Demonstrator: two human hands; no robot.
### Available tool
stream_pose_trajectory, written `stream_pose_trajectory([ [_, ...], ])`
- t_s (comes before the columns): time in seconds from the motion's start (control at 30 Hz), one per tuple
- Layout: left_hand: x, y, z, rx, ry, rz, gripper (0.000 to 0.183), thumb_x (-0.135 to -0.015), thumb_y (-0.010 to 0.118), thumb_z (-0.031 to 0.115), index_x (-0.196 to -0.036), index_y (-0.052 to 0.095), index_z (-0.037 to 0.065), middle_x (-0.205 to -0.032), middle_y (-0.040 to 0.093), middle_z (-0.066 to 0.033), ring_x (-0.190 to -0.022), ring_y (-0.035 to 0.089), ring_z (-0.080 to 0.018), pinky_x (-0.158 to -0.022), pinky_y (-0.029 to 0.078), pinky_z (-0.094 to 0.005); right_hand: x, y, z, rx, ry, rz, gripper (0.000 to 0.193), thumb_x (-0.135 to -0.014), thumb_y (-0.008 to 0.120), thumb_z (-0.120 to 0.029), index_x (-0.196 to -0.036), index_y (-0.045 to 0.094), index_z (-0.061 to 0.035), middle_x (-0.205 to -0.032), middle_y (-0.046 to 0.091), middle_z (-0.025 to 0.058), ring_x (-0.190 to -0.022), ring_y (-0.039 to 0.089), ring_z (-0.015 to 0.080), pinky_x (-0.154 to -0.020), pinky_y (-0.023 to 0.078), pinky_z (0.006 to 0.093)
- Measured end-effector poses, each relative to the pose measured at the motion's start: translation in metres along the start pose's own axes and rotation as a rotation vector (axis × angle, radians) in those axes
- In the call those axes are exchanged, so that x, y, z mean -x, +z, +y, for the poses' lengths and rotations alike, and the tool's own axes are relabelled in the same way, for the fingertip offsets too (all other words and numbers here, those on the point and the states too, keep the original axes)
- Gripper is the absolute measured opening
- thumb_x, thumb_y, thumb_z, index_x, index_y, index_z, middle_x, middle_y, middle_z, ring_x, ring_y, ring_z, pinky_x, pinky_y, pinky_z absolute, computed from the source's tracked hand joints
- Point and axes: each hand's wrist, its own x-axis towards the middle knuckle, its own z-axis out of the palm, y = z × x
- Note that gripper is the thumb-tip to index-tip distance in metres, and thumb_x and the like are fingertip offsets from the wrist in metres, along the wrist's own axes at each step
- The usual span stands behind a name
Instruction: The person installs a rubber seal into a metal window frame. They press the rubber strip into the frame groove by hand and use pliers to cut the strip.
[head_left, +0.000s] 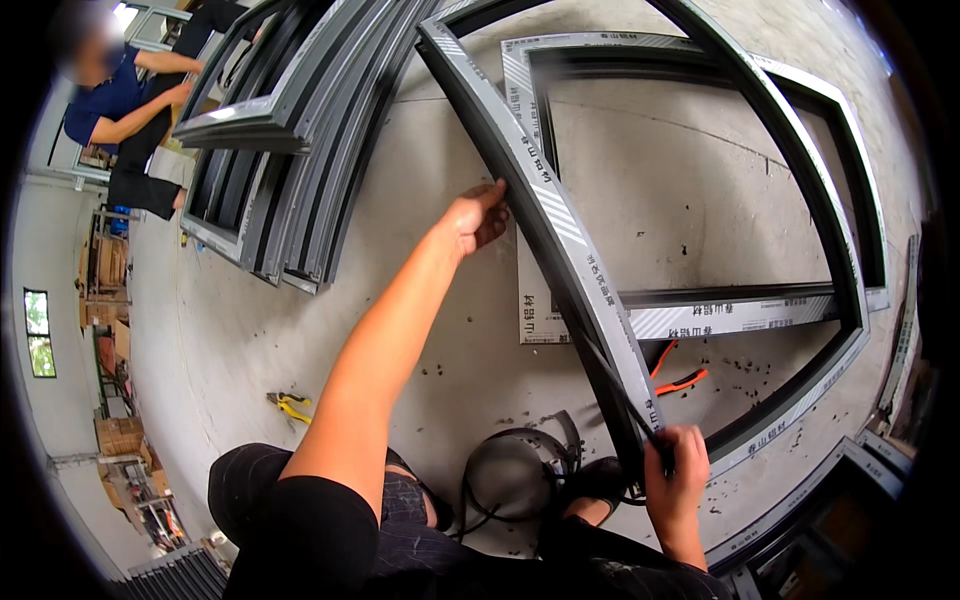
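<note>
A grey metal window frame (pixel 565 215) with a printed protective film stands tilted in front of me. My left hand (pixel 478 220) is closed at the outer edge of its near side, the thumb against the metal and the fingers curled. A thin black rubber strip (pixel 612 378) runs along that side toward the lower corner. There my right hand (pixel 678 470) pinches the strip's lower part. More black strip (pixel 572 445) lies in loose coils on the floor between my feet, next to a round grey object (pixel 508 478).
A second frame (pixel 665 320) lies on the floor behind. Stacked frames (pixel 330 215) stand at left, where another person (pixel 120 100) works. Yellow-handled pliers (pixel 290 405) and an orange-handled tool (pixel 683 382) lie on the floor among dark scraps. More profiles (pixel 800 520) are at lower right.
</note>
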Motion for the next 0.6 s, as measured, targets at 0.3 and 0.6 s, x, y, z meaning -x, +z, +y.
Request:
stream_pose_trajectory([
  [0.3,-0.002,0.002,-0.018,0.038,0.048,-0.009,0.019,-0.089,0.068,0.023,-0.083,0.055,0.011,-0.074,0.053,0.0005,-0.065,0.047,-0.0127,-0.056,0.040,-0.0253,0.107,-0.058,0.038,-0.566,0.712,-0.139,0.020,-0.084,0.067,-0.001,-0.096,0.051,0.0019,-0.072,0.055,0.0067,-0.048,0.052,0.0114,-0.041,0.042,0.0237],
  [0.6,0.035,0.017,-0.020,-0.336,0.008,0.011,0.022,-0.088,0.070,0.027,-0.086,0.055,0.011,-0.071,0.052,0.0027,-0.064,0.050,-0.0101,-0.054,0.042,-0.0245,0.123,-0.036,0.062,-0.438,0.668,-0.074,0.011,-0.088,0.060,-0.002,-0.094,0.052,0.0022,-0.069,0.054,0.0037,-0.050,0.051,0.0087,-0.043,0.043,0.0226],
])
